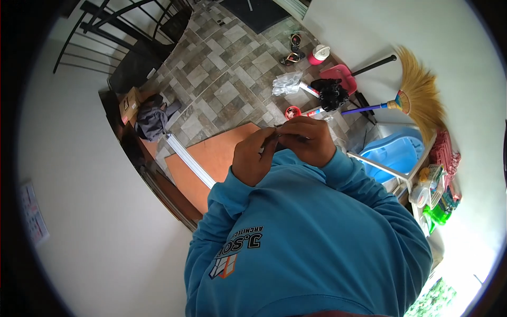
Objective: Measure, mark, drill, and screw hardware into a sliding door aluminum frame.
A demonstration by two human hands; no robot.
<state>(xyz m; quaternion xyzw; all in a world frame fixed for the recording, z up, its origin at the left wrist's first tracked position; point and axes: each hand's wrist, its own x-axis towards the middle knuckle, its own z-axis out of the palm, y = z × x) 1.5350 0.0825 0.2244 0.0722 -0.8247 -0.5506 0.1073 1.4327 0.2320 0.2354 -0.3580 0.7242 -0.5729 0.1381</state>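
Mostly well lit w/ soft shadows, blown-out glare lower R, edges fisheye-bent, L + R rims blk.

Dark lettering (246, 239) and a logo (224, 267) stand upside down on the blue sweatshirt (327, 238).

Both arms are bent at the elbow and converge in front of the chest. The left hand (251, 162) angles inward, its thumb (268, 151) extended toward the fingertips. The right hand (312, 138) is held opposite, its fingers (297, 127) curled inward. The fingertips of both hands meet or nearly meet; exact contact is not discernible. Both wrists emerge from long sleeves
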